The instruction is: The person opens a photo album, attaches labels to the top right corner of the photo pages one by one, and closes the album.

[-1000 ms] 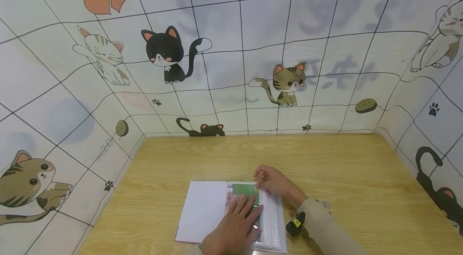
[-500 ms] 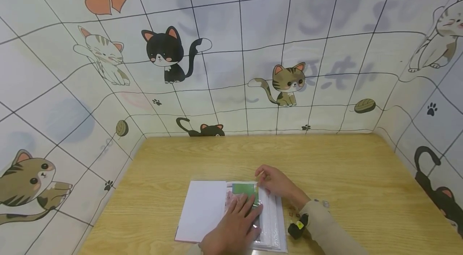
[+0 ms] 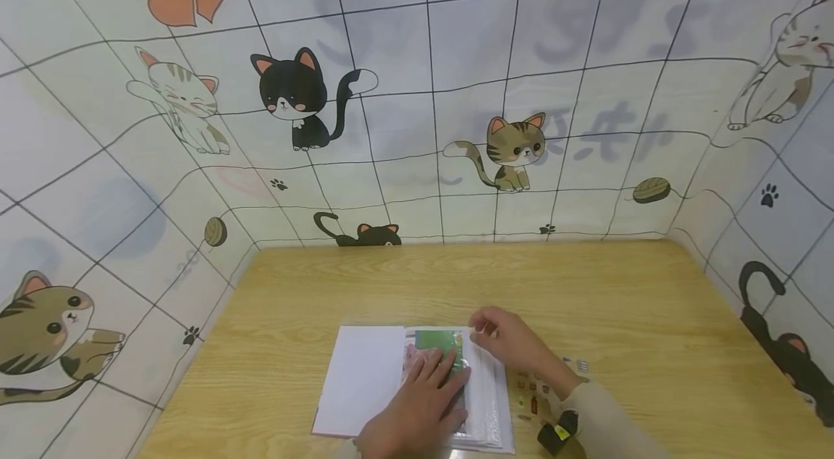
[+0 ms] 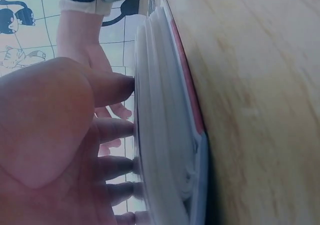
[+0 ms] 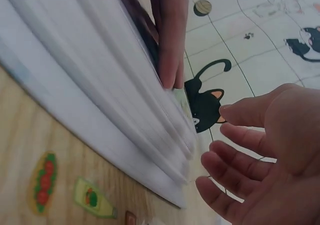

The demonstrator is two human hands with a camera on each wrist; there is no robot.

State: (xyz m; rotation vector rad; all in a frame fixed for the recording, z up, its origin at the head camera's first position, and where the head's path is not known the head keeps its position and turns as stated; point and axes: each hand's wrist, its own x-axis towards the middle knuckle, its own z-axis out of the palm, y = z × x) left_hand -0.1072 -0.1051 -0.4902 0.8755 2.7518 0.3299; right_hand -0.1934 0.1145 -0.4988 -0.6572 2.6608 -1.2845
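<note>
An album [image 3: 361, 372] lies open, with a plain white left side and a stack of clear-sleeved pages on the right. A green and pink picture [image 3: 436, 339] shows on its top page. My left hand [image 3: 420, 397] presses on that page with fingers spread, covering much of the picture. In the left wrist view, its fingertips [image 4: 127, 130] meet the top of the stack. My right hand [image 3: 511, 337] is by the page's far right corner. The right wrist view shows its fingers loosely bent and apart, just off the page edges, holding nothing.
Several small flat picture pieces [image 3: 534, 405] lie on the wooden table right of the album, partly hidden by the right forearm. One looks like a green bottle [image 5: 94, 197], another like a filled pod [image 5: 44, 183]. A cat-patterned wall covering [image 3: 404, 177] encloses the table.
My right hand has moved slightly right, off the page corner, and its wrist has shifted right, uncovering more small pieces. My left hand stays pressed on the page.
</note>
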